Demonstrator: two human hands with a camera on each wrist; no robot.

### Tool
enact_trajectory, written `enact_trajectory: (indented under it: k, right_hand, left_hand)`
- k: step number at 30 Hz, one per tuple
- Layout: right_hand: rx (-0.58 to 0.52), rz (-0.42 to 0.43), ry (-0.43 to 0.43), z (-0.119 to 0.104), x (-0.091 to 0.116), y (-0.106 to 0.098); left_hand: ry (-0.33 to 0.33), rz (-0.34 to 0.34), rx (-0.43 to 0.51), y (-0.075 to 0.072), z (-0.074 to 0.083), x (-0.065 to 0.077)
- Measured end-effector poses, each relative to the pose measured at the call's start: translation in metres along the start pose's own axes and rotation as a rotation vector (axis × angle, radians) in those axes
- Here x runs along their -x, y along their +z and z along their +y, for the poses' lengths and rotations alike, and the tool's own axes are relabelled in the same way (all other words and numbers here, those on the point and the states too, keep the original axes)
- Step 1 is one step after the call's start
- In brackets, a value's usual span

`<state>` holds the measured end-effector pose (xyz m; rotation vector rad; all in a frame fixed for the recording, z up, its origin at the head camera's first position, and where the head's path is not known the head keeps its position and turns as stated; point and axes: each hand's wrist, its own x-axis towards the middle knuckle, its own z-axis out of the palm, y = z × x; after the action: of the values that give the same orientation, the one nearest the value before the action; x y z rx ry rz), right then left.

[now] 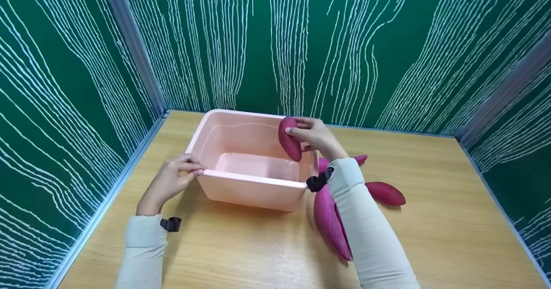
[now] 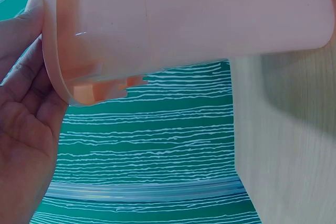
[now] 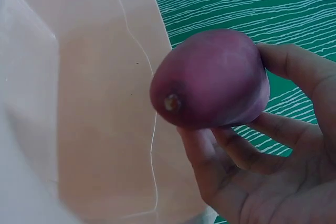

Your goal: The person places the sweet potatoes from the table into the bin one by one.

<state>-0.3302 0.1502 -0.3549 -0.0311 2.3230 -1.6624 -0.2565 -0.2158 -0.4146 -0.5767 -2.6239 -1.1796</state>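
A pale pink plastic bin (image 1: 254, 192) stands on the table, its inner floor bare in the head view. At its near left corner my left hand (image 1: 174, 175) pinches the rim between thumb and fingers; the left wrist view shows the fingers (image 2: 34, 85) along the bin's wall. My right hand (image 1: 317, 137) holds a purple-red sweet potato (image 1: 288, 140) over the bin's right side. In the right wrist view, the sweet potato (image 3: 210, 80) sits between thumb and fingers, its pale stub end towards the camera.
Right of the bin lie long pink-purple pieces (image 1: 328, 220), partly hidden by my right sleeve. Another red sweet potato (image 1: 387, 193) rests farther right on the wooden table (image 1: 439, 220). Green panels (image 1: 254, 65) with wavy white lines enclose the table's back and sides.
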Motion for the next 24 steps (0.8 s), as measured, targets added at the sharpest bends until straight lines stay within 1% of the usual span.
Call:
enact_trajectory:
  k: [7,15,20,24]
  right_hand:
    - [0.018,-0.002,-0.004,-0.0012,-0.0016,0.0029]
    - [0.032,0.001,0.002,-0.0008,-0.002,0.004]
    - [0.032,0.002,-0.001,-0.0013,-0.0013,0.0054]
    - [0.026,-0.005,-0.016,-0.0011,-0.0002,0.0052]
  left_hand:
    - [-0.011,-0.013,0.009,-0.0008,0.0012,-0.0001]
    - [-0.013,-0.003,0.011,-0.0005,-0.0001,0.0]
    - [-0.004,0.001,0.007,-0.0001,-0.0007,0.0006]
    - [0.018,0.012,0.0,0.0004,-0.0018,0.001]
